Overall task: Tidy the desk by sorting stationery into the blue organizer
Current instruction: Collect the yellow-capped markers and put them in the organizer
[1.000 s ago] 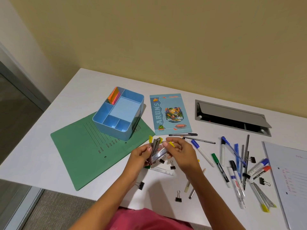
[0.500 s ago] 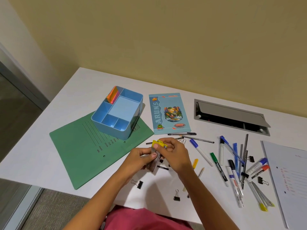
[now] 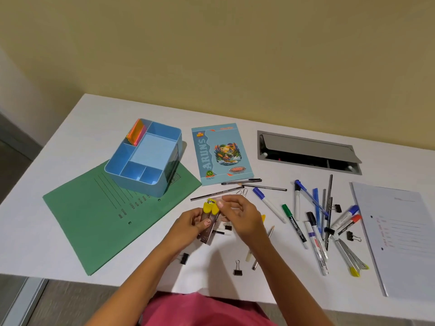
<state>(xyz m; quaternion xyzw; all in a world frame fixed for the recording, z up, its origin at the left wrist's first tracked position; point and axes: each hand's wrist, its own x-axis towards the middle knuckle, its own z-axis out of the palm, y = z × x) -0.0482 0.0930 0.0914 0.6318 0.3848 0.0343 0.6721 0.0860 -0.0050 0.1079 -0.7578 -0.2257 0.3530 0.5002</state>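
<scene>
- Over the last second the yellow-capped cases (image 3: 209, 222) have gone from a loose, splayed fan to a squared-up bundle. The caps now sit side by side and point toward the blue organizer (image 3: 138, 184).
- My read is that the gathering is finished and this bundle is ready to go in as one lot. The carry itself has not begun.
- The left hand (image 3: 188, 223) is wrapped round the lower bodies of the cases, thumb across the front. The right hand (image 3: 242, 215) pinches the capped end between thumb and fingertips. So both hands are closed on the bundle, held over the table (image 3: 70, 149) toward its front edge.
- The organizer sits up and to the left of the hands, resting on the green folder (image 3: 89, 222), clearly apart from the bundle.
- Inside it I can make out only the orange tabs (image 3: 136, 132), standing in the narrow back-left compartment. The large middle compartment and the two small front ones show just their blue floors.
- Nearly all the sorting is therefore still to do. Pens and markers (image 3: 313, 215) lie scattered to the right, and a binder clip (image 3: 237, 270) sits near the front edge.
</scene>
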